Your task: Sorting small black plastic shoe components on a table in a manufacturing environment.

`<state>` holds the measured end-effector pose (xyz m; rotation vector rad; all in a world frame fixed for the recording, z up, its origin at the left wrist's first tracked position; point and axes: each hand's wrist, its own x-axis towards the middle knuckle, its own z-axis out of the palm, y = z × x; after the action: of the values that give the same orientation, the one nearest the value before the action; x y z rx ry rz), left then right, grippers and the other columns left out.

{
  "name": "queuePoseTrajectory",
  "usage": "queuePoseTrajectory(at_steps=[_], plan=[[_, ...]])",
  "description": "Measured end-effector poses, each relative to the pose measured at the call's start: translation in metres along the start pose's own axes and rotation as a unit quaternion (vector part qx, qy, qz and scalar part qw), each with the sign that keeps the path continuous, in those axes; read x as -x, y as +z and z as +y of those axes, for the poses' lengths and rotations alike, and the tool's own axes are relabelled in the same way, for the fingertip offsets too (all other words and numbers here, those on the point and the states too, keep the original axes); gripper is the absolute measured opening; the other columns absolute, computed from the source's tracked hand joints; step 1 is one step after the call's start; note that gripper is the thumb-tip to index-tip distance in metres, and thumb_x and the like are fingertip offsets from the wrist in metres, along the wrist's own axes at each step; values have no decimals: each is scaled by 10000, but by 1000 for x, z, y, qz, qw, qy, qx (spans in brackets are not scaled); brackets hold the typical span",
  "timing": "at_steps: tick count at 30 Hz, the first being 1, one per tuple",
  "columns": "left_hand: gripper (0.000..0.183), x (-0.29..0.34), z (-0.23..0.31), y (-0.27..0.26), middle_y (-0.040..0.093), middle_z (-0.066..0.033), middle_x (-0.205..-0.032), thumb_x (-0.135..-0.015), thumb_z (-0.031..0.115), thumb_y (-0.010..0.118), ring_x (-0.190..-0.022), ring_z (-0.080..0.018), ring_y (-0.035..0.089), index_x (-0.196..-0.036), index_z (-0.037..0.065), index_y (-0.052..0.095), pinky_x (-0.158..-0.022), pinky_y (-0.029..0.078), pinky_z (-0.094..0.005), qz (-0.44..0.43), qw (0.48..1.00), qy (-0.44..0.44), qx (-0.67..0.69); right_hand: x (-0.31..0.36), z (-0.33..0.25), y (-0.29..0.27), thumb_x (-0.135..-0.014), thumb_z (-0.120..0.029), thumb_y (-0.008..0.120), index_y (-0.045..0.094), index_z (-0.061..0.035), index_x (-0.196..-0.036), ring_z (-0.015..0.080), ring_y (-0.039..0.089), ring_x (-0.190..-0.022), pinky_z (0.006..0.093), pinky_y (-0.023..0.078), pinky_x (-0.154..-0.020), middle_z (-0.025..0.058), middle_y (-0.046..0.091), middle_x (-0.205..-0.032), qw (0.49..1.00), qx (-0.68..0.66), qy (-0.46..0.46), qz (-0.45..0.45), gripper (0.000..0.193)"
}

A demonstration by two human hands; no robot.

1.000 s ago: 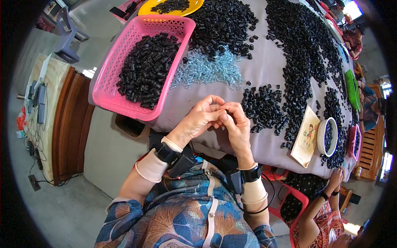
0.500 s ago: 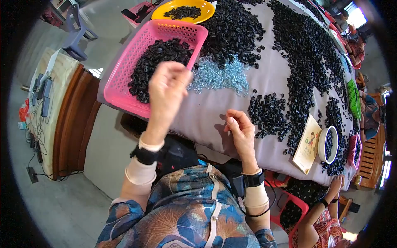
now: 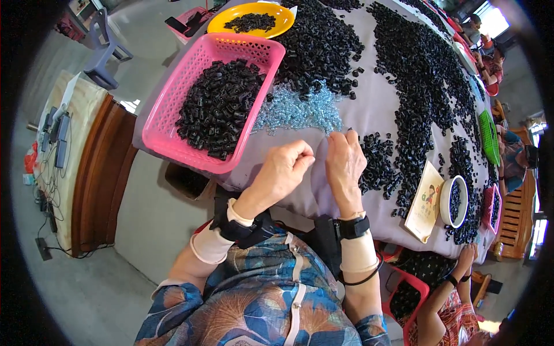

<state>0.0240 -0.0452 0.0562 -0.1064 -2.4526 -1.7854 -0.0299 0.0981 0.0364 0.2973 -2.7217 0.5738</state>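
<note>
My left hand (image 3: 279, 176) hovers over the near edge of the table with thumb and fingers pinched together; anything between them is too small to make out. Close beside it, my right hand (image 3: 346, 167) has its fingers bent and drawn together, back of the hand up. Its fingertips are just below the pile of small clear-blue pieces (image 3: 300, 109) and left of a heap of small black plastic parts (image 3: 378, 164). What the right fingers hold, if anything, is hidden. Left of both hands, a pink plastic basket (image 3: 158, 124) holds many more black parts (image 3: 216, 106).
A yellow dish (image 3: 216, 24) with black bits stands behind the basket. Black parts (image 3: 415, 75) cover much of the cloth. At right lie a booklet (image 3: 424, 205), a white bowl (image 3: 444, 202) and a green basket (image 3: 488, 137). Co-workers sit around; one's arm (image 3: 441, 294) is nearby.
My left hand has come down and right from beside the basket, its fingers now pinched. My right hand has moved slightly up, toward the clear-blue pieces, and turned its back up.
</note>
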Motion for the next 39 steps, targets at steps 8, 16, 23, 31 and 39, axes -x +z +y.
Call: queuePoseTrajectory(at_steps=[8, 16, 23, 31, 39], plan=[[80, 4, -26, 9, 590, -13, -678, -831, 47, 582, -568, -39, 468, -864, -26, 579, -497, 391, -223, -87, 992, -86, 6, -1, 5, 4, -757, -84, 544, 502, -52, -772, 291, 547, -754, 401, 458, -589, 110, 497, -812, 999, 17, -52, 5, 55], [72, 6, -16, 19, 595, -35, -688, -833, 46, 574, -574, -45, 477, -862, -20, 582, -510, 402, -222, -97, 992, -71, -45, 60, 35, -43, -837, -21, 570, 537, -16, -902, 153, 545, -627, 281, 444, -560, 79, 554, -721, 948, -281, 140, 57, 73], [73, 6, -2, 61, 577, -55, -666, -807, 53, 602, -546, -92, 487, -843, -3, 572, -514, 412, -249, -129, 991, -3, -17, 80, 78, -57, -856, -13, 570, 542, -23, -897, 48, 493, -575, 183, 422, -506, -5, 535, -720, 845, -457, 249, 126, 52], [193, 7, 5, 111, 587, -146, -808, -735, 117, 657, -728, -361, 581, -879, 46, 550, -603, 448, -441, -127, 975, 76, -165, 90, 66, -51, -853, 11, 556, 571, -12, -934, 51, 513, -621, 186, 434, -556, -5, 557, -744, 820, -491, 273, 107, 86], [102, 4, 1, 96, 539, -96, -753, -761, 15, 616, -631, -196, 547, -850, -12, 575, -574, 424, -308, -94, 993, 62, -24, 93, 62, -53, -841, 24, 555, 596, -15, -919, 45, 498, -616, 181, 423, -552, -8, 566, -750, 845, -465, 253, 78, 96]])
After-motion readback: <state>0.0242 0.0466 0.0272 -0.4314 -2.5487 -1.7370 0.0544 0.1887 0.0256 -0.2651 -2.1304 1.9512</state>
